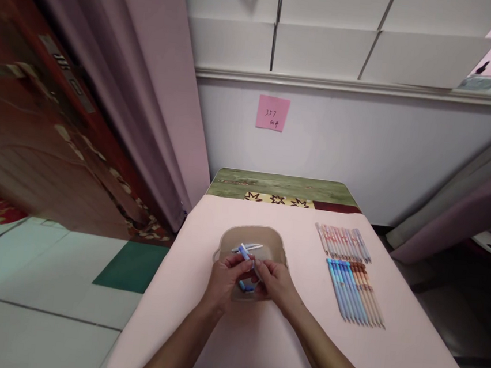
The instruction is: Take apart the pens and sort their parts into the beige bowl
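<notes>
A blue pen with a white end (pixel 245 251) is held over a beige plastic box (pixel 275 240). My left hand (pixel 226 279) is closed around the pen. With thumb and fingertips together, my right hand (pixel 277 279) pinches the pen's lower end, which the fingers partly hide. Inside the box, a white, slender pen part (pixel 255 247) lies behind the held pen. A dark blue piece (pixel 246 288) shows below the hands, and its full shape is covered by them.
Two rows of pens lie on the right of the pink-covered table (pixel 295 339): pinkish pens (pixel 342 242) behind, blue pens (pixel 347 292) and brown-topped pens (pixel 367 294) in front. A pink note (pixel 272 113) is stuck to the wall. A wooden door (pixel 51 130) stands left.
</notes>
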`<state>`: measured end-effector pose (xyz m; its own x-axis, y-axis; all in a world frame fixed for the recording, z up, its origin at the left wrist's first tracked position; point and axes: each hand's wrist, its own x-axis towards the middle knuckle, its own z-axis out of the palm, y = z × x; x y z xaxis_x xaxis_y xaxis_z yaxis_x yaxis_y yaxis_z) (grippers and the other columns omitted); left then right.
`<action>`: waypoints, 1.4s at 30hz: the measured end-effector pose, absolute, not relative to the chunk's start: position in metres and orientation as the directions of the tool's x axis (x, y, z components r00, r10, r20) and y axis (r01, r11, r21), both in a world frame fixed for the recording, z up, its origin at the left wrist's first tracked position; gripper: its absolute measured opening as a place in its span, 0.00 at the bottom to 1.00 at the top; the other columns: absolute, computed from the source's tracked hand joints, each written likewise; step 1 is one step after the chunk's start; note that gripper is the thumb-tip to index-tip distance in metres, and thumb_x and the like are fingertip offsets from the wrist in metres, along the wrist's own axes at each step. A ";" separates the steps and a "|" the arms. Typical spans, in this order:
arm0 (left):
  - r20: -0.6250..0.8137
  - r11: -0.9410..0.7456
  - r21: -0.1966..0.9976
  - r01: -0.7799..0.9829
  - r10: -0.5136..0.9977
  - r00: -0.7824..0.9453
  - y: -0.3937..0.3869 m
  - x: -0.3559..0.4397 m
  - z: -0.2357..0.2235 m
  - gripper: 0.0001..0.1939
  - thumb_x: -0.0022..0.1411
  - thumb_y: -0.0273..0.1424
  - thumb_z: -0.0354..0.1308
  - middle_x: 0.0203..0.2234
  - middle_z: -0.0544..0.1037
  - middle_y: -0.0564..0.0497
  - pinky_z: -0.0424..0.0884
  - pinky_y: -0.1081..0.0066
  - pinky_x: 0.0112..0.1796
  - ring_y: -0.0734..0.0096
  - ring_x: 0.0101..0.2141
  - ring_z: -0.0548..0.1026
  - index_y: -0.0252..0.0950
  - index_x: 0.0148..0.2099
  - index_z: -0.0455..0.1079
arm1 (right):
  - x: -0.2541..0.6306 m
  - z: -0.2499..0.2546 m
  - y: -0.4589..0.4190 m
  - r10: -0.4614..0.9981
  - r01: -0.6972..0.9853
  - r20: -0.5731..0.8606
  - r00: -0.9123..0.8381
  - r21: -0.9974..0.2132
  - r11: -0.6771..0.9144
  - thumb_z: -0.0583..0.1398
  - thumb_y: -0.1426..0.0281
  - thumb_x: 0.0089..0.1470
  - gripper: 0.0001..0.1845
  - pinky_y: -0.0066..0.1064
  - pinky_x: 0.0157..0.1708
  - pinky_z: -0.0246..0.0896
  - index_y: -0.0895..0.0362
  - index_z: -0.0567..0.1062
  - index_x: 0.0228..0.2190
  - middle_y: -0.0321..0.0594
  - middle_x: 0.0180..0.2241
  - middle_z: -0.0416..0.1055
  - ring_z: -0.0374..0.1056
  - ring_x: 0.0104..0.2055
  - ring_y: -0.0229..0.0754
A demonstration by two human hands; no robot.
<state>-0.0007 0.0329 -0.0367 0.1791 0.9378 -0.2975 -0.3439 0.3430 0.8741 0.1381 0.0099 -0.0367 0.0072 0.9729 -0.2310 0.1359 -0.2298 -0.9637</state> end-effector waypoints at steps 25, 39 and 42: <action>-0.201 0.181 0.955 -0.235 0.977 -0.065 0.058 -0.006 -0.042 0.10 0.41 0.27 0.69 0.24 0.80 0.50 0.72 0.74 0.30 0.72 0.25 0.75 0.31 0.31 0.78 | 0.152 -0.037 0.032 0.897 0.682 0.439 0.049 -0.671 0.291 0.47 0.77 0.57 0.26 0.38 0.52 0.60 0.58 0.60 0.58 0.48 0.54 0.64 0.63 0.53 0.44; -0.443 0.321 0.667 -0.672 0.896 -0.012 0.050 -0.039 -0.019 0.06 0.58 0.19 0.56 0.31 0.81 0.42 0.77 0.73 0.34 0.69 0.31 0.79 0.27 0.34 0.75 | 0.137 -0.047 0.042 0.945 0.954 -0.251 -0.211 -0.263 0.143 0.57 0.73 0.49 0.12 0.28 0.35 0.63 0.54 0.80 0.33 0.45 0.35 0.78 0.73 0.38 0.46; -0.449 0.328 0.661 -0.675 0.894 -0.005 0.048 -0.039 -0.019 0.06 0.58 0.19 0.56 0.31 0.81 0.43 0.77 0.73 0.34 0.69 0.32 0.79 0.28 0.34 0.75 | 0.133 -0.045 0.042 0.911 0.944 -0.304 -0.279 -0.259 0.203 0.60 0.71 0.46 0.11 0.27 0.33 0.63 0.52 0.81 0.32 0.43 0.32 0.79 0.74 0.36 0.46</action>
